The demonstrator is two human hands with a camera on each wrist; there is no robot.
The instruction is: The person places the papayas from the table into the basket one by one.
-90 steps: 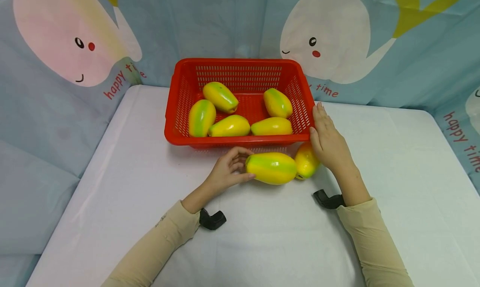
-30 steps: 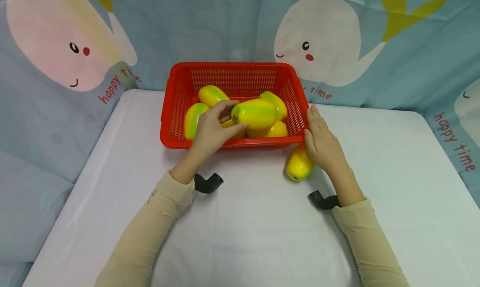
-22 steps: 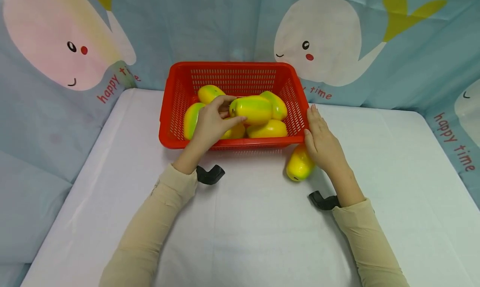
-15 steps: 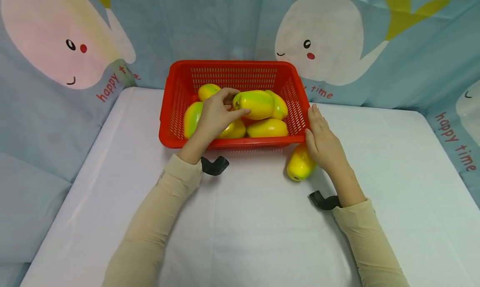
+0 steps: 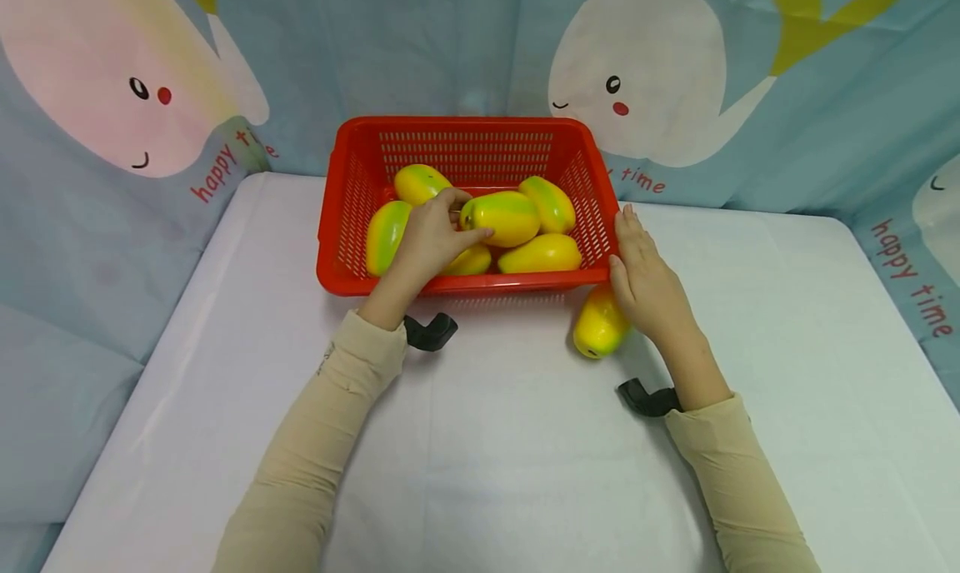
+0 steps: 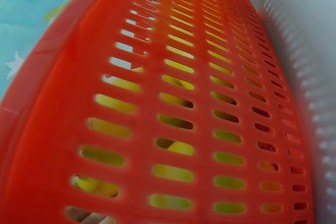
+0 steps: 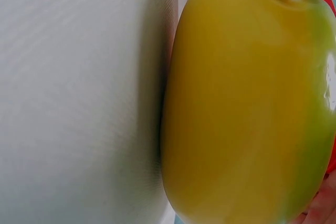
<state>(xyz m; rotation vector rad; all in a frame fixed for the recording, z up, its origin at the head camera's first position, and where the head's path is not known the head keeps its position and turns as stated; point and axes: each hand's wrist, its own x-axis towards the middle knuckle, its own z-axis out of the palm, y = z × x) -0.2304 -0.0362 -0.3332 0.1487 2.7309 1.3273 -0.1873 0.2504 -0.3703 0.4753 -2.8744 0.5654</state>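
In the head view my left hand (image 5: 429,238) holds a yellow-green papaya (image 5: 504,220) by its left end, inside the red plastic basket (image 5: 480,285). Thumb and fingers pinch it above other papayas; whether it touches them I cannot tell. My right hand (image 5: 651,288) lies with straight fingers along the basket's right end. Another papaya (image 5: 600,325) sits on the table just before the basket's front right corner, partly under the right hand. That papaya (image 7: 241,103) fills much of the right wrist view. The slotted basket wall (image 6: 140,145) covers most of the left wrist view.
Several papayas lie in the basket, one at the right (image 5: 549,206) and one along the front (image 5: 542,255). A white cloth (image 5: 495,456) covers the table. Behind hangs a blue whale-print curtain (image 5: 450,40). Each wrist carries a black mount (image 5: 431,331).
The left hand has carried the papaya from the table in front up into the basket, lowering it slightly in the last half second. The right hand stays at the basket's end.
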